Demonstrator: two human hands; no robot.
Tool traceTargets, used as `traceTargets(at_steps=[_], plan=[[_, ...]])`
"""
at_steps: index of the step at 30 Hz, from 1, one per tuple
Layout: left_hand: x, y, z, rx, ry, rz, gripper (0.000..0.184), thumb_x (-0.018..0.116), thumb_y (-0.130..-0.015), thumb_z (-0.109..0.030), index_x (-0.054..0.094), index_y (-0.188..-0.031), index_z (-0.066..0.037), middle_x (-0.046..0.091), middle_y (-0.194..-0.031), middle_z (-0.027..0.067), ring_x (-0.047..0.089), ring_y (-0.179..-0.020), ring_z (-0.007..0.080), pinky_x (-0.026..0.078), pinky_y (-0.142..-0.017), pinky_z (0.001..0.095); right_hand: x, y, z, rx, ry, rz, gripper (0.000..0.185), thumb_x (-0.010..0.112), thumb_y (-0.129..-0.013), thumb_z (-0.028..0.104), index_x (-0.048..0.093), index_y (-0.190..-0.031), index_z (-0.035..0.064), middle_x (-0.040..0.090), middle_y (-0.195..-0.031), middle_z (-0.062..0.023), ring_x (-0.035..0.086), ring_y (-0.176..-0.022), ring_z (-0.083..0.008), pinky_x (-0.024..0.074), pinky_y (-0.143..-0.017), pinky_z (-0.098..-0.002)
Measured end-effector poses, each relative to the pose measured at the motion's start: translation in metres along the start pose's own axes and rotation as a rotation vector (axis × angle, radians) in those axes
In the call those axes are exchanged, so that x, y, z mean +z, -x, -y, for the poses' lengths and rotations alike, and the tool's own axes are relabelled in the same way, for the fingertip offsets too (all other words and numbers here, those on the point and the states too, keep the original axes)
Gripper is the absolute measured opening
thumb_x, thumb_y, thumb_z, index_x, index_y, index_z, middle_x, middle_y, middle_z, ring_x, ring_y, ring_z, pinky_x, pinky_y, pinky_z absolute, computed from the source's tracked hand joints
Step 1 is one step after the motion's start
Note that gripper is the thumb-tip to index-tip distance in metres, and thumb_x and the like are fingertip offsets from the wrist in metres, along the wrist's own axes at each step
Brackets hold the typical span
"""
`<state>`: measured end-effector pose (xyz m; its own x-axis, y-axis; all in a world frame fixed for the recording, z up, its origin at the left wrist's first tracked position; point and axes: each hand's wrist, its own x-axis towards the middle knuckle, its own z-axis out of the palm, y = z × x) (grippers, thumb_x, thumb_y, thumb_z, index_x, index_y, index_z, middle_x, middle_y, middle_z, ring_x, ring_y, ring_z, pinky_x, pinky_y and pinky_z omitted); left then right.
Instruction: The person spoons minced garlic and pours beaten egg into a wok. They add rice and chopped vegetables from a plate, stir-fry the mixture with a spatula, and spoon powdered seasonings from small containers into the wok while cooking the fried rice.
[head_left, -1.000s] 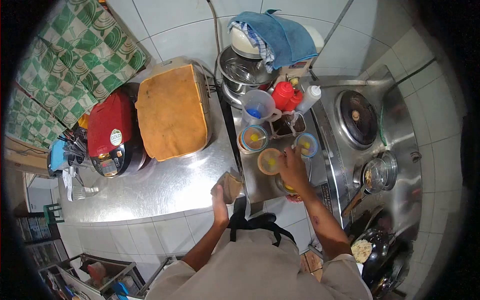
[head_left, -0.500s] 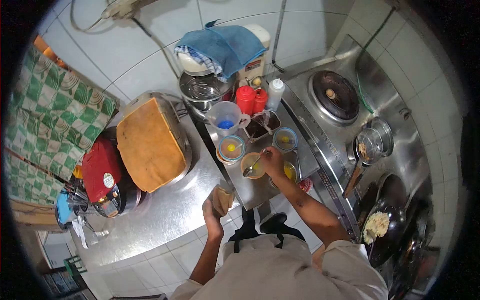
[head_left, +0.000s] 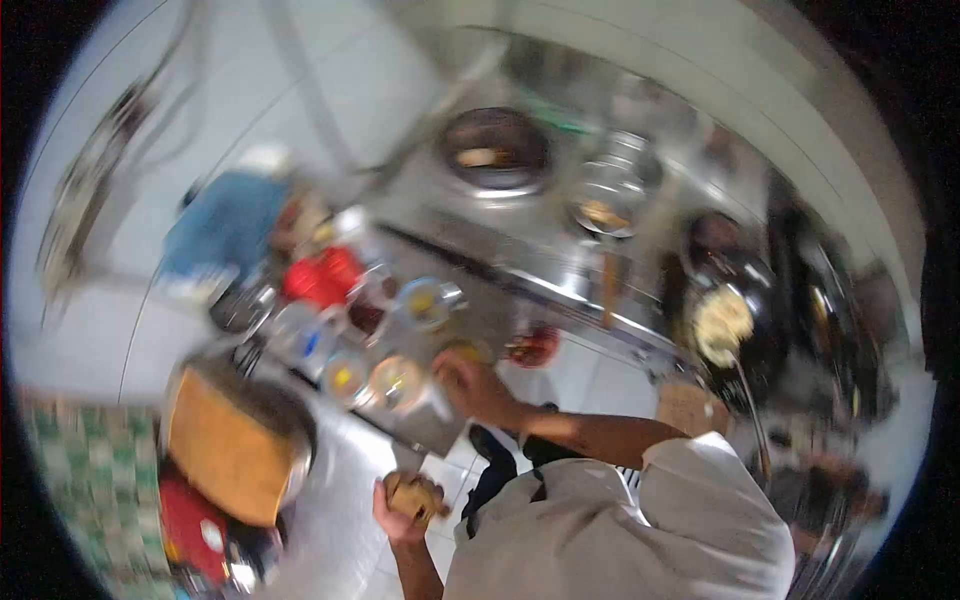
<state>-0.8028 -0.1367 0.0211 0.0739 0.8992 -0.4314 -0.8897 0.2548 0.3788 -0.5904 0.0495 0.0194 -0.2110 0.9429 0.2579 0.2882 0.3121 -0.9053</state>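
My left hand [head_left: 388, 518] is closed around a folded brown cloth-like piece [head_left: 415, 497], low at the front of the counter. My right hand [head_left: 475, 388] hangs over the metal worktop, smeared by motion, so what its fingers hold is unclear. Just left of it stands a small bowl [head_left: 397, 384] with something yellowish inside. Beside that bowl is a round tub [head_left: 345, 379] with a yellow spot in it. Partly hidden behind my right hand is a container of yellow contents [head_left: 468, 351]. A blue-rimmed tub [head_left: 424, 302] sits farther back.
Red bottles [head_left: 322, 278] and a clear jug [head_left: 297, 333] stand at the back. To the right is a stove with a burner [head_left: 496, 148], a wooden-handled strainer [head_left: 608, 290] and a wok [head_left: 755, 290] holding pale food. An orange-topped appliance [head_left: 228, 445] is at left.
The view has swung to the right, blurring the scene. My right hand has left the small bowl, and the spoon seen there can no longer be made out. My left hand still holds the brown piece.
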Motion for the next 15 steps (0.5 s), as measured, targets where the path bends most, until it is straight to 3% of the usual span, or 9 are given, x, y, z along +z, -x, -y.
traceTargets(at_steps=[2,4,6,7,8,10,12,14,15], plan=[[0.003,-0.028,0.026,-0.176,0.066,0.413,0.052,0.034,-0.101,-0.056,0.059,-0.092,-0.01,0.064,-0.074,0.0108,0.053,-0.063,0.0251,0.041,-0.058,0.0447,-0.045,0.057,0.002,0.209,0.068,0.126,0.02,0.054,-0.097,0.021,0.061,-0.109,0.0068,0.067,-0.092,-0.0184,0.067,-0.088,-0.035,0.0516,-0.078,-0.0454],[0.029,-0.045,0.065,-0.385,0.025,0.356,0.047,0.037,-0.101,-0.051,0.057,-0.088,-0.01,0.062,-0.067,0.0101,0.049,-0.059,0.0232,0.035,-0.053,0.0412,-0.086,0.127,-0.013,0.458,0.151,0.145,0.021,0.053,-0.098,0.024,0.061,-0.107,0.0069,0.068,-0.094,-0.0188,0.067,-0.091,-0.0378,0.0518,-0.079,-0.0467],[0.056,-0.069,0.111,-0.638,-0.1,0.506,0.042,0.043,-0.1,-0.047,0.061,-0.1,-0.009,0.063,-0.072,0.0091,0.049,-0.059,0.024,0.035,-0.052,0.0395,-0.124,0.213,-0.021,0.652,0.276,-0.084,0.02,0.053,-0.097,0.024,0.06,-0.105,0.0072,0.068,-0.093,-0.0198,0.066,-0.091,-0.0392,0.0518,-0.079,-0.0479],[0.078,-0.07,0.134,-0.742,-0.206,0.212,0.04,0.045,-0.101,-0.045,0.061,-0.107,-0.009,0.062,-0.071,0.0081,0.049,-0.057,0.0234,0.035,-0.052,0.0382,-0.139,0.255,-0.015,0.775,0.361,-0.134,0.019,0.053,-0.097,0.023,0.06,-0.104,0.0074,0.067,-0.092,-0.0208,0.066,-0.091,-0.0406,0.0518,-0.079,-0.049],[0.083,-0.077,0.158,-0.844,-0.211,0.222,0.038,0.045,-0.102,-0.043,0.061,-0.112,-0.01,0.061,-0.071,0.0071,0.049,-0.056,0.0226,0.036,-0.052,0.0382,-0.16,0.292,0.0,0.959,0.412,-0.179,0.015,0.054,-0.094,0.02,0.059,-0.1,0.0072,0.068,-0.091,-0.0222,0.066,-0.09,-0.0427,0.0516,-0.078,-0.0515],[0.093,-0.089,0.204,-1.049,-0.226,0.245,0.037,0.045,-0.104,-0.039,0.061,-0.123,-0.011,0.058,-0.071,0.0051,0.05,-0.053,0.0209,0.039,-0.052,0.0382,-0.172,0.375,-0.004,1.136,0.424,-0.473,0.016,0.055,-0.092,0.02,0.062,-0.102,0.0082,0.069,-0.091,-0.0212,0.067,-0.088,-0.0414,0.052,-0.078,-0.0516],[0.074,-0.111,0.244,-1.297,-0.156,0.473,0.036,0.043,-0.106,-0.037,0.063,-0.099,-0.008,0.057,-0.069,0.0087,0.047,-0.055,0.0225,0.041,-0.055,0.0401,-0.168,0.448,0.015,1.216,0.48,-0.819,0.02,0.056,-0.091,0.021,0.064,-0.105,0.0081,0.071,-0.093,-0.0202,0.068,-0.089,-0.0398,0.0523,-0.079,-0.0505],[0.063,-0.127,0.272,-1.431,-0.282,0.477,0.035,0.041,-0.107,-0.036,0.062,-0.102,-0.009,0.05,-0.064,0.0059,0.046,-0.055,0.0193,0.04,-0.055,0.0396,-0.159,0.508,0.035,1.275,0.396,-1.067,0.024,0.057,-0.09,0.024,0.065,-0.105,0.0072,0.07,-0.093,-0.0213,0.067,-0.09,-0.0407,0.0525,-0.079,-0.0502],[0.064,-0.124,0.286,-1.403,-0.388,0.341,0.034,0.043,-0.106,-0.039,0.062,-0.109,-0.01,0.052,-0.067,0.0052,0.045,-0.051,0.0188,0.04,-0.052,0.0378,-0.155,0.535,0.048,1.308,0.314,-1.233,0.027,0.058,-0.088,0.026,0.066,-0.105,0.0063,0.07,-0.093,-0.0224,0.067,-0.091,-0.0416,0.0527,-0.08,-0.0499]])
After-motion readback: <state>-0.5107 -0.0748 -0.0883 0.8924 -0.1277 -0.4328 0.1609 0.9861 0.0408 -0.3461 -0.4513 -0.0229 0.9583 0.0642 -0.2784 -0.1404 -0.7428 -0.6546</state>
